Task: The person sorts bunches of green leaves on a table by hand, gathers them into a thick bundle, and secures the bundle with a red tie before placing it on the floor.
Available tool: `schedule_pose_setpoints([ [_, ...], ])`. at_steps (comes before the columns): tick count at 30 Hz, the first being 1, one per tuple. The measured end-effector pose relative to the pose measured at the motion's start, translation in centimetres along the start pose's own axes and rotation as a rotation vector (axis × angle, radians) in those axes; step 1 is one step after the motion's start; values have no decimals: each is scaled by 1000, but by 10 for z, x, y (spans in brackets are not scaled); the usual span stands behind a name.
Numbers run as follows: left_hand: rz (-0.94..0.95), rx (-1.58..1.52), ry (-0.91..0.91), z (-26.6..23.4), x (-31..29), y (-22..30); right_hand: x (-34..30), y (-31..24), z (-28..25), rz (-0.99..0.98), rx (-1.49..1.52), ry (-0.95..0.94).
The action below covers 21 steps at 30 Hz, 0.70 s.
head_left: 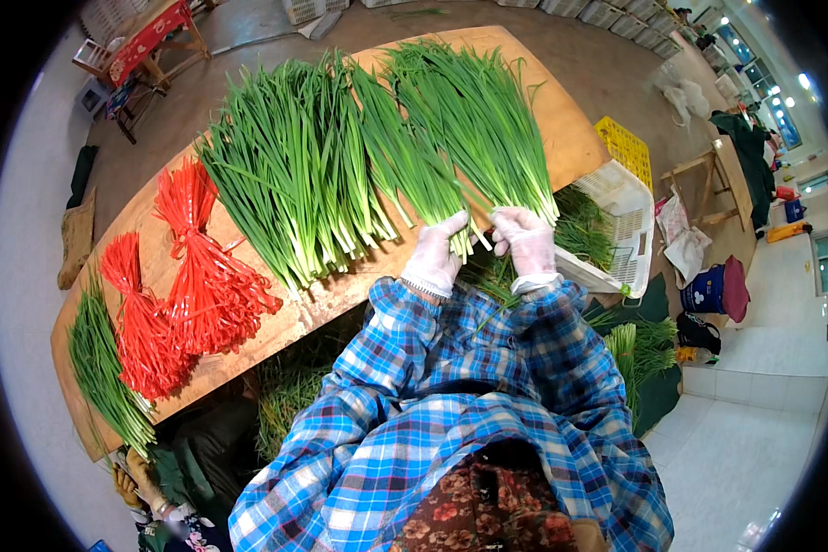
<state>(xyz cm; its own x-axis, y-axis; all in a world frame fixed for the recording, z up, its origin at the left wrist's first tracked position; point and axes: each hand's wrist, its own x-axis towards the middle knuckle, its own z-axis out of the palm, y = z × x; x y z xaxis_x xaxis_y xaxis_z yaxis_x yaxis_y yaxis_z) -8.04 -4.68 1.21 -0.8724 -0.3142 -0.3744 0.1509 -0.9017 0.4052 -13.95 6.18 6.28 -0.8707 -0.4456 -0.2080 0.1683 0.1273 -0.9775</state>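
My left hand [437, 253], in a thin white glove, is closed around the pale stem ends of a bunch of garlic chives [417, 175], whose green leaves lie away across the wooden table. Close beside it, my gloved right hand [526, 241] has its fingers pinched together; a thin chive leaf appears to run to its fingertips. Just beyond the right hand lies a loose pile of chives [478, 120], stems toward me. A wide row of chives [290, 166] lies to the left of the held bunch.
Two bundles of red plastic ties [213, 276] and a smaller chive bunch [106, 350] lie at the table's left. A white crate [630, 221] holding chives stands right of the table [276, 336], below a yellow basket [623, 147]. A co-worker's gloved hand [127, 486] shows at lower left.
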Motion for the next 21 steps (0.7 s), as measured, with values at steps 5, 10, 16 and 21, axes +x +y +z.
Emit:
schedule_pose_setpoints([
  [5, 52, 95, -21, -9, 7, -4, 19, 5, 10, -13, -394, -124],
  [10, 69, 103, -3, -11, 4, -3, 22, -16, 19, -7, -530, -140],
  [16, 44, 7, 24, -6, -1, 1, -5, -24, 7, -70, 146, 194],
  [21, 64, -25, 0, -18, 2, -1, -45, -37, -19, -247, 198, 394],
])
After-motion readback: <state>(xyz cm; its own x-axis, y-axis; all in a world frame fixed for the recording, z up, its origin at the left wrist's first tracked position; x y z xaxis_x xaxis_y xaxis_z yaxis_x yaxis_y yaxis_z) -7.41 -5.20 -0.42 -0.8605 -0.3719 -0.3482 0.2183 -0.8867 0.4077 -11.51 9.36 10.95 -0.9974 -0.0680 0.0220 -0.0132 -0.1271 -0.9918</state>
